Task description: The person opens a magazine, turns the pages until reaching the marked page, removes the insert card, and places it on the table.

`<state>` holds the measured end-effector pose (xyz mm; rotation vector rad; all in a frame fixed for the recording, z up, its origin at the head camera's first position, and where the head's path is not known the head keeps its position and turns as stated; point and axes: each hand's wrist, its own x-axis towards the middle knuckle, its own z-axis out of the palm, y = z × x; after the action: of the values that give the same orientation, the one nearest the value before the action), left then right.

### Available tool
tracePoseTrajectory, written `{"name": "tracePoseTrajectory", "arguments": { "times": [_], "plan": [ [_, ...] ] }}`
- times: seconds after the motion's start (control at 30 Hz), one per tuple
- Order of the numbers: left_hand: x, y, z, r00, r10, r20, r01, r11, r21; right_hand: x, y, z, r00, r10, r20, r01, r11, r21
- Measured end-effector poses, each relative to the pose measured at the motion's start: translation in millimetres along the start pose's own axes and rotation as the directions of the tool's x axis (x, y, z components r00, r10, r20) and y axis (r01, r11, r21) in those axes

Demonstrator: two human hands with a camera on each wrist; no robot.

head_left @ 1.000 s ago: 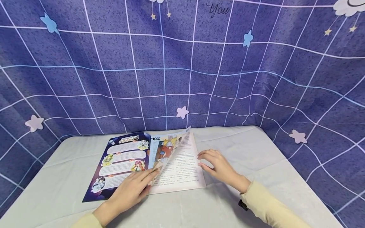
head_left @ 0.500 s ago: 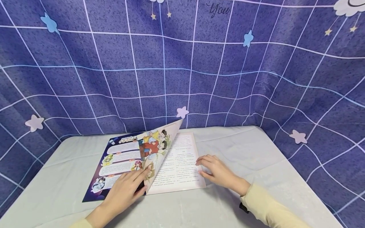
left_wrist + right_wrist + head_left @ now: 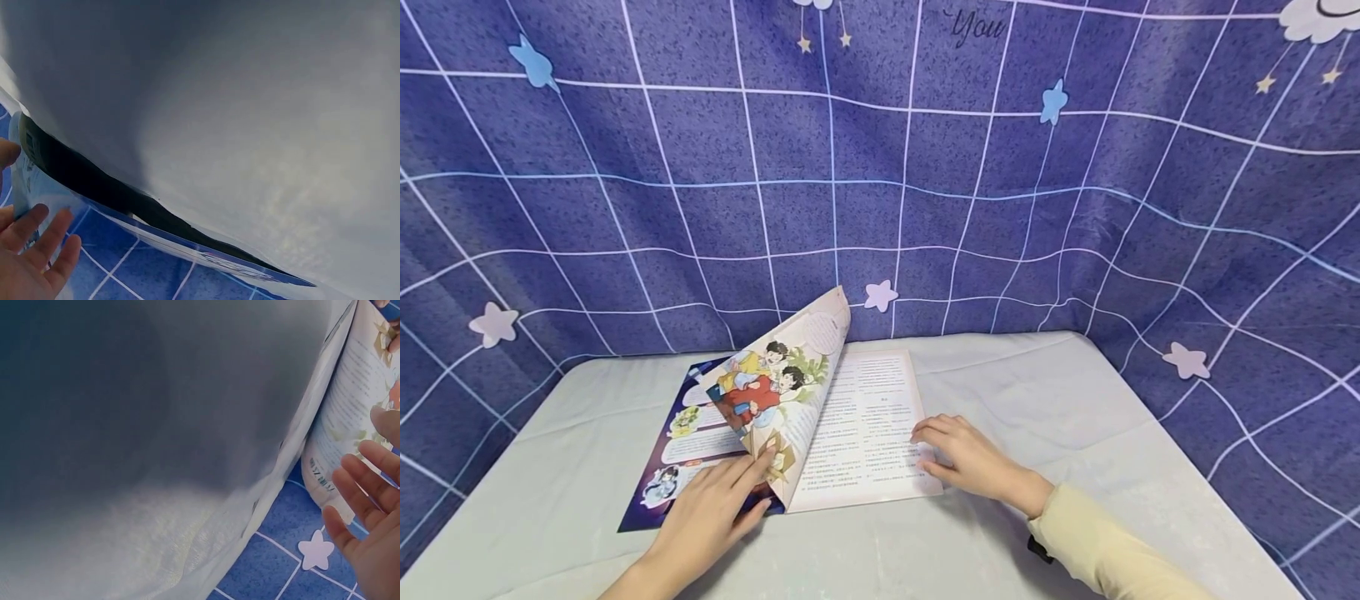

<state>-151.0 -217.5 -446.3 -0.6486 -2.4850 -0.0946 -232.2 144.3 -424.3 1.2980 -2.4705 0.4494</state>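
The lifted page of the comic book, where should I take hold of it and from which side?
Pinch the lifted page at its free lower edge, near where the left hand touches it now, coming from the left. That edge stands clear of the magazine, so fingers can likely slip under; the right hand rests on the text page.

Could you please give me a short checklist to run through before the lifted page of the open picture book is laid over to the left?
1. Left hand under the lifted illustrated page, fingers straight: ok.
2. Right hand resting flat on the right text page, pinning the thin open picture book: ok.
3. Page curves without a visible crease: ok.
4. Only one sheet lifted: cannot tell.
5. Book lies fully on the pale grey tablecloth: ok.
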Motion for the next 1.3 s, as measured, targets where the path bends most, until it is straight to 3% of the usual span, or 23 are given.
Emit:
{"name": "tracePoseTrajectory", "arguments": {
  "times": [0.33, 0.77, 1.03, 1.3],
  "plan": [
    [-6.8, -2.4, -3.0, 0.999, 0.037, -0.03, -0.036, 0.999, 0.038, -1.1, 0.5, 3.1, 0.998, 0.012, 0.064, -0.013, 1.0, 0.007],
    [-17.0, -7.1, -11.8, 0.999, -0.048, 0.011, 0.048, 0.997, 0.055, -6.1, 3.1, 3.4, 0.969, 0.054, 0.239, -0.057, 0.998, 0.006],
    [-21.8, -9.1, -15.5, 0.996, -0.08, 0.05, 0.076, 0.994, 0.082, -7.9, 4.4, 5.0, 0.962, 0.055, 0.268, -0.053, 0.998, -0.016],
    [-24.4, -10.2, -15.4, 0.999, -0.037, 0.017, 0.035, 0.994, 0.105, -8.5, 3.4, 4.0, 0.959, 0.063, 0.276, -0.057, 0.998, -0.03]
  ]
}}
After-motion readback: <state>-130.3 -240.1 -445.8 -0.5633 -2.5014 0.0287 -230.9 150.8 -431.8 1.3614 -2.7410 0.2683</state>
